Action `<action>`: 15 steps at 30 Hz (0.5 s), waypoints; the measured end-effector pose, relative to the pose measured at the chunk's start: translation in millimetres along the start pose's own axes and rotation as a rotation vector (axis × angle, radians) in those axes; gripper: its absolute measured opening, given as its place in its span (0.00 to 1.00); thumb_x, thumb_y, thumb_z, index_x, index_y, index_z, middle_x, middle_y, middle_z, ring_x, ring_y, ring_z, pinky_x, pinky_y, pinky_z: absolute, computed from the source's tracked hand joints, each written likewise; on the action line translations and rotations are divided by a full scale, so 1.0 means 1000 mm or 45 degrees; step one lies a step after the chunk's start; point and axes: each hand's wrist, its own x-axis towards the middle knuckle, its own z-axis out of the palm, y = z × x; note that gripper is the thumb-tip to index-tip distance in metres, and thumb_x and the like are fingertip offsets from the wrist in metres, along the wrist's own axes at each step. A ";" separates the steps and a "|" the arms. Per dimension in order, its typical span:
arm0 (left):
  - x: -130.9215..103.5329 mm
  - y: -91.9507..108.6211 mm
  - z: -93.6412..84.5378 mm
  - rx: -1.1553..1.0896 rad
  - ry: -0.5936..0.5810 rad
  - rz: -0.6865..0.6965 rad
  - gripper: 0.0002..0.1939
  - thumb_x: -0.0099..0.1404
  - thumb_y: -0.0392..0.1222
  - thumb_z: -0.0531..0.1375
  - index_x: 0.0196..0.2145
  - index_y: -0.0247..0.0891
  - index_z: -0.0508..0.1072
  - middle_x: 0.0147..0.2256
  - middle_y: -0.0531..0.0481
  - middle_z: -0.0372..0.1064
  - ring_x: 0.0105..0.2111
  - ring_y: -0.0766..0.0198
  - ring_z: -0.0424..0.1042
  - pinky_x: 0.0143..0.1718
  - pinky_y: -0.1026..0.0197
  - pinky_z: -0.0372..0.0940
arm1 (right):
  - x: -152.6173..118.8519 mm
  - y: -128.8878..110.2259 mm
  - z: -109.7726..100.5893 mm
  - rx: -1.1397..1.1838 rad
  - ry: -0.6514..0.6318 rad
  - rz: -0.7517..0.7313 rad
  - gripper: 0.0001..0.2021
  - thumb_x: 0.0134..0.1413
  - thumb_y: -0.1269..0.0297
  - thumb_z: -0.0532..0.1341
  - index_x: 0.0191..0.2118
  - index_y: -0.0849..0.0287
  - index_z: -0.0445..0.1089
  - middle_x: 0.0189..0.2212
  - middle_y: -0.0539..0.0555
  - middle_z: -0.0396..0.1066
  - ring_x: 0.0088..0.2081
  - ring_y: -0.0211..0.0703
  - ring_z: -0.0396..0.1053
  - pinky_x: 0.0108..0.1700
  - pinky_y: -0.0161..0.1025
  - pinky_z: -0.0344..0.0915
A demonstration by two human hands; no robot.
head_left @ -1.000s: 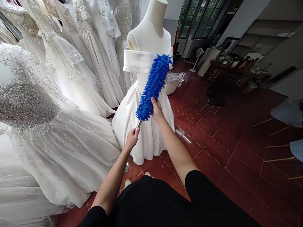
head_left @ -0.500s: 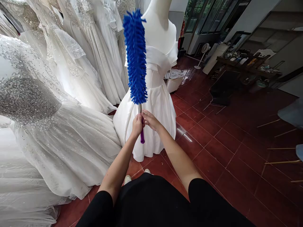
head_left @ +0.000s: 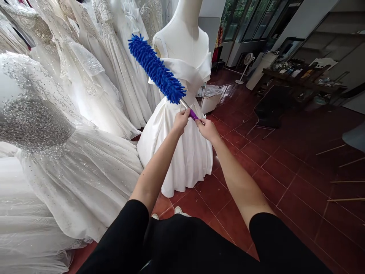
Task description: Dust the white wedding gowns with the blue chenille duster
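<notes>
A blue duster [head_left: 156, 70] with a shaggy head, a short metal rod and a purple handle is held between my hands, tilted with its head up to the left. My left hand [head_left: 181, 120] is closed around it where the rod meets the handle. The fingers of my right hand [head_left: 207, 128] pinch the lower end of the purple handle. Behind the duster stands a mannequin [head_left: 186, 43] wearing a white off-shoulder satin gown [head_left: 189, 148]. The duster's head covers part of the gown's bodice and sleeve.
White beaded gowns [head_left: 105, 72] hang in a row at the back left. A sequinned gown [head_left: 37, 121] spreads over the near left floor. On the right are a dark chair [head_left: 270, 106], a cluttered table [head_left: 302, 72] and a white fan [head_left: 245, 66] on red tiles [head_left: 256, 160].
The duster has swung from upright to a leftward tilt. My right hand has moved from beside my left hand to the handle's end, and my left hand has shifted up and right.
</notes>
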 end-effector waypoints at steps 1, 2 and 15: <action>0.006 -0.002 0.004 -0.041 -0.010 -0.024 0.19 0.75 0.54 0.57 0.36 0.35 0.74 0.37 0.45 0.75 0.43 0.59 0.73 0.49 0.57 0.62 | 0.001 0.002 -0.002 -0.013 0.011 0.008 0.24 0.66 0.40 0.57 0.29 0.55 0.66 0.22 0.52 0.66 0.28 0.44 0.63 0.31 0.38 0.56; 0.009 -0.005 0.007 -0.072 -0.021 -0.041 0.19 0.75 0.54 0.58 0.37 0.35 0.74 0.37 0.45 0.75 0.43 0.59 0.73 0.48 0.57 0.63 | 0.000 0.004 -0.003 -0.016 0.014 0.019 0.24 0.67 0.40 0.56 0.29 0.55 0.66 0.23 0.52 0.66 0.27 0.44 0.63 0.31 0.38 0.56; -0.030 -0.086 0.020 -0.308 0.015 -0.549 0.14 0.71 0.51 0.62 0.35 0.38 0.70 0.36 0.44 0.75 0.40 0.60 0.76 0.47 0.56 0.63 | -0.030 0.067 -0.002 -0.285 -0.252 0.192 0.23 0.62 0.40 0.61 0.34 0.56 0.77 0.28 0.58 0.75 0.30 0.49 0.69 0.31 0.38 0.55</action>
